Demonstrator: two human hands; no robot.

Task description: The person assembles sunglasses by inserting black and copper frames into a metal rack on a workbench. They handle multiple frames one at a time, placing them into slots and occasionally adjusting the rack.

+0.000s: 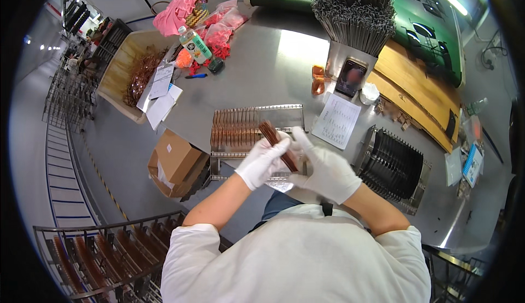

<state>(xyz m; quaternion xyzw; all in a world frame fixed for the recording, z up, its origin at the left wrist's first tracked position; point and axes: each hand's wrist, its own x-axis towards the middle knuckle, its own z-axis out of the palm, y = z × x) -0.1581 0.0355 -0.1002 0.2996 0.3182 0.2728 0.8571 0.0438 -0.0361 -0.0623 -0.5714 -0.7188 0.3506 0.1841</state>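
Note:
In my white-gloved left hand is a bundle of thin reddish-brown strips, tilted with its upper end to the left. Close beside the bundle's right side is my right hand, also gloved, its thumb and fingers spread apart; I cannot tell whether they touch the strips. Just beyond my hands a metal rack lies on the steel table. Copper-brown strips stand in a row across its left part. My hands hide part of the rack's near side.
A second rack with black curved strips lies to the right. Beyond are a written sheet, a phone and a holder of metal wires. A bottle, tub and cardboard box are on the left.

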